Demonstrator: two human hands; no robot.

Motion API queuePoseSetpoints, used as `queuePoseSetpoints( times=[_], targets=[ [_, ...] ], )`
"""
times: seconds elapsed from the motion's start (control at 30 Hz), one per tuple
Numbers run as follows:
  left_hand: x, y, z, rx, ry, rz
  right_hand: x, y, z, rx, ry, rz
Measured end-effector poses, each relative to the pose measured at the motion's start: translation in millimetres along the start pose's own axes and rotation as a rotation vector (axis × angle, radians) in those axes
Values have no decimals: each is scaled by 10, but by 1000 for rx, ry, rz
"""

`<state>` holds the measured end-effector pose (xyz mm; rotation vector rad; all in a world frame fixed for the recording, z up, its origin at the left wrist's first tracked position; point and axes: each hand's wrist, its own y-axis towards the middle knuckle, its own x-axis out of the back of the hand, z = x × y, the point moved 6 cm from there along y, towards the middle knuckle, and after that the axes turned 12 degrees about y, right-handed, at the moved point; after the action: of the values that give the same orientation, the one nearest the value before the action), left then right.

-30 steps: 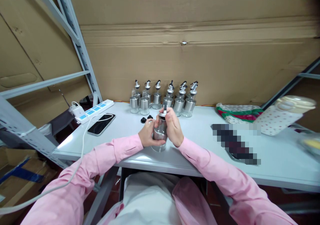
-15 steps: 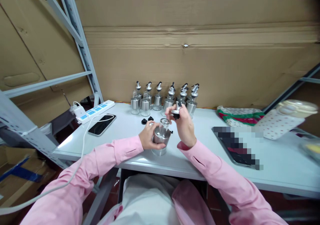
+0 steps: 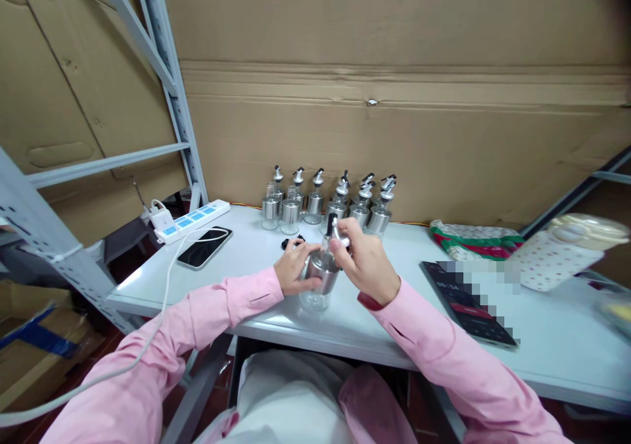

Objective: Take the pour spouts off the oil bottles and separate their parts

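A glass oil bottle with a steel band (image 3: pixel 323 276) stands upright near the table's front edge. Wrapped round its left side, my left hand (image 3: pixel 296 268) holds it. My right hand (image 3: pixel 367 260) grips a silver pourer cap with a black lever (image 3: pixel 339 232), which sits at the bottle's mouth; how far it is seated is hidden by the fingers. Behind the left hand lie small black caps (image 3: pixel 292 241), partly covered. Farther back stand several bottles with pourer caps (image 3: pixel 314 202), and in front of them two bottles without caps (image 3: pixel 290 215).
To the left are a phone (image 3: pixel 204 248) with a white cable and a power strip (image 3: pixel 194 220). A dark tablet-like device (image 3: pixel 468 306) lies to the right, near a patterned cloth (image 3: pixel 476 241) and a dotted white container (image 3: pixel 547 260). Cardboard (image 3: pixel 296 122) rises behind the table.
My right hand has brought the pourer cap down and left onto the bottle's mouth. My left hand keeps hold of the bottle. The view has shifted slightly.
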<state>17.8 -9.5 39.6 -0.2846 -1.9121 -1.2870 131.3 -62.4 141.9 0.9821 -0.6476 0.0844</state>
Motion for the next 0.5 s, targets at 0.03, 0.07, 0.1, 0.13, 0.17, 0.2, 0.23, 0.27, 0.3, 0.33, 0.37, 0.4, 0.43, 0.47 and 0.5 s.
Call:
queuePoseSetpoints(
  times=[0.03,0.07,0.1,0.13,0.17,0.2,0.23,0.27,0.3,0.33,0.37,0.4,0.43,0.47,0.5],
  targets=[
    [38,7,45,31,1,-32,35,58,-44,-26,-21,-35],
    [79,14,111,83,2,-63,83,126,-90,-48,-45,-84],
    [118,19,195,151,2,-93,139,200,-138,-65,-72,-142],
    [153,21,292,227,-2,-118,193,278,-185,-78,-96,-201],
    [178,18,399,307,-12,-132,241,359,-237,-92,-118,-256],
    [193,10,511,387,-28,-140,273,440,-291,-101,-138,-296],
    [197,-3,623,464,-55,-142,283,520,-351,-107,-153,-318],
    [187,-19,731,536,-94,-135,274,594,-421,-117,-159,-327],
    [163,-37,830,602,-141,-118,242,661,-500,-129,-160,-319],
    [127,-55,916,657,-194,-92,190,718,-590,-149,-154,-300],
    [85,-71,986,699,-243,-61,122,763,-687,-173,-148,-270],
    [43,-83,1037,725,-280,-31,45,795,-786,-198,-148,-238],
    [5,-91,1074,738,-306,-3,-37,815,-881,-220,-156,-208],
    [-28,-96,1098,741,-321,19,-120,825,-971,-239,-168,-178],
    [-55,-98,1113,736,-329,33,-198,826,-1054,-258,-186,-152]
  ],
)
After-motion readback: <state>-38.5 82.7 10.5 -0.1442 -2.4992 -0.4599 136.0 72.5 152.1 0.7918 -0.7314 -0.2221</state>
